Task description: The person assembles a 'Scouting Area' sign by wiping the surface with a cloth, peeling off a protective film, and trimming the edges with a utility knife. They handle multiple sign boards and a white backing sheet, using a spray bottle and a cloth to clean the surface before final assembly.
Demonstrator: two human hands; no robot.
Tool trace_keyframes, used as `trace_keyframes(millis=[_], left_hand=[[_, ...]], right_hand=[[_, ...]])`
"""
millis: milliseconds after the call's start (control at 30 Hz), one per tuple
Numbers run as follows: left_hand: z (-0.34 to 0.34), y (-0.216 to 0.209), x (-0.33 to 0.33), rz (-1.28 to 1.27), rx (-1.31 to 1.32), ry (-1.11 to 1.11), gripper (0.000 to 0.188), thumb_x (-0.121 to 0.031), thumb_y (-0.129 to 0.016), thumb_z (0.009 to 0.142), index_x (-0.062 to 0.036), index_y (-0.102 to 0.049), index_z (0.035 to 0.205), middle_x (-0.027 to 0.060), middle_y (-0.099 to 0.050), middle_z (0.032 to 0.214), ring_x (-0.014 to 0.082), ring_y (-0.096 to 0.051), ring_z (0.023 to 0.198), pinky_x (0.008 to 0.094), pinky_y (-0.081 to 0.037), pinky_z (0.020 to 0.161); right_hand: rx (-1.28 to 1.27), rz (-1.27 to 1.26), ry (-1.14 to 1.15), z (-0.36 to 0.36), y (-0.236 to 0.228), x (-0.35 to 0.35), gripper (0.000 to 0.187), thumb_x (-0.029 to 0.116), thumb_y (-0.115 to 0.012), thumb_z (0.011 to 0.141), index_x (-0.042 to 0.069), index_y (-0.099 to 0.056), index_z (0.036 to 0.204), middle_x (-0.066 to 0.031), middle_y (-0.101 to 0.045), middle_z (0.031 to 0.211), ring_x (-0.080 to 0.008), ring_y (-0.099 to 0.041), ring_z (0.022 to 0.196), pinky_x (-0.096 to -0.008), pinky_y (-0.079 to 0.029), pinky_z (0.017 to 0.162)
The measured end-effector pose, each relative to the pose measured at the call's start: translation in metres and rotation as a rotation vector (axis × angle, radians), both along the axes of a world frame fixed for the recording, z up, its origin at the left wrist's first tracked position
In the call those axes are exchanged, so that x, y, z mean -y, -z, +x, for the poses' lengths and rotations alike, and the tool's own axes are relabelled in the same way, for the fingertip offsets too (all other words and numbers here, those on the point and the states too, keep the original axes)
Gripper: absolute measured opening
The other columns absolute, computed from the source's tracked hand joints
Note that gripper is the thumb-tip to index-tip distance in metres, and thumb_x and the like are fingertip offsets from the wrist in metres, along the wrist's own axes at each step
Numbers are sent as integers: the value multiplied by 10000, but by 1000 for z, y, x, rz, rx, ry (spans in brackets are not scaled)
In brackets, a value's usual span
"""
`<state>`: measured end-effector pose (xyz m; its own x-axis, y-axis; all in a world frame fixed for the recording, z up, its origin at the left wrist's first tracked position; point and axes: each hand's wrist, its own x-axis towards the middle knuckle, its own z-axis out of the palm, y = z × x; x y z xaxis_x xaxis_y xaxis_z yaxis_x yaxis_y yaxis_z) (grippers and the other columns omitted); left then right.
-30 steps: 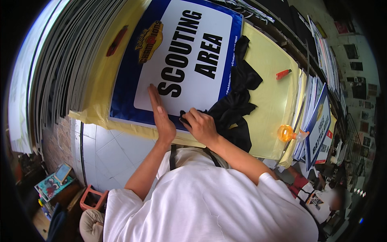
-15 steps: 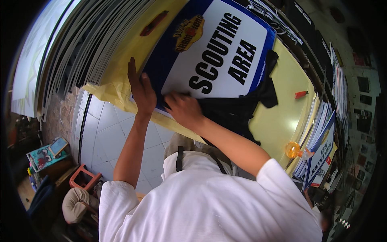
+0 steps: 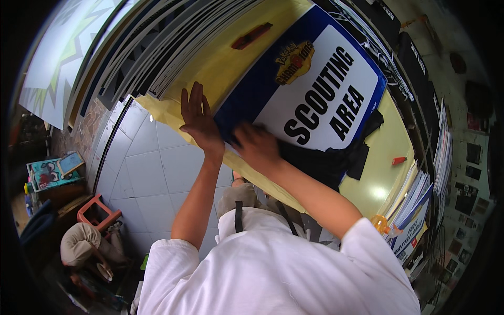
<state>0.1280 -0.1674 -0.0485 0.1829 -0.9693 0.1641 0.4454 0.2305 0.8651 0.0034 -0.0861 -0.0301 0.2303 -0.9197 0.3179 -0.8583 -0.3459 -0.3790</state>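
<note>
Left hand (image 3: 198, 119) flat, fingers spread, pinning near corner of large blue-bordered white printed sign (image 3: 315, 89) on yellow desk (image 3: 231, 58). Right hand (image 3: 257, 147) blurred on sign edge; grip unclear. Black cloth (image 3: 331, 160) just beside.

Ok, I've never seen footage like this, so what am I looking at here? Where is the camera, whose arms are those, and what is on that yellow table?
The camera sits on a person's head and looks down, so its wide lens bends straight edges. The white shirt at the bottom and both bare arms belong to that person. The left hand lies flat, fingers spread, at the edge of a big blue and white sign on the yellow table. The right hand is blurred and rests on the sign's near edge; whether it grips anything I cannot tell. A black cloth lies partly under the sign, with a small red thing beyond it. Stacked boards lean at the left.
</note>
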Motion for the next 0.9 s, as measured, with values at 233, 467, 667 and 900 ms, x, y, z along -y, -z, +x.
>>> trace_keyframes(millis=[233,467,667,900], left_hand=[[1,4,2,9,-51,-202,1047,-874,-155,928,-83,-263,1605,205,-366,1627,331,-309,1538,508,-153,1269],[-5,7,0,5,50,-406,1018,-847,-107,950,-78,-273,1597,177,-328,1654,320,-253,1560,526,-105,1272],[-10,6,6,-12,51,-452,999,-825,-73,962,-81,-265,1601,169,-309,1663,321,-252,1559,533,-101,1273],[-6,-1,-1,-9,383,-352,918,-734,-200,1024,-21,-238,1601,198,-277,1675,337,-222,1568,524,-59,1277]], right_hand=[[2,-20,186,-21,14,92,218,200,-752,817,85,-613,939,-98,-617,969,-318,-683,815,-464,-557,665],[33,38,98,-22,13,88,235,184,-724,866,86,-667,1072,-148,-662,968,-354,-695,845,-446,-577,711],[-29,-190,-28,11,26,58,237,245,-723,894,95,-672,1070,-133,-686,989,-338,-699,869,-451,-575,720],[295,127,523,-145,35,153,299,385,-636,988,96,-677,1059,-157,-717,1030,-400,-709,925,-504,-560,785]])
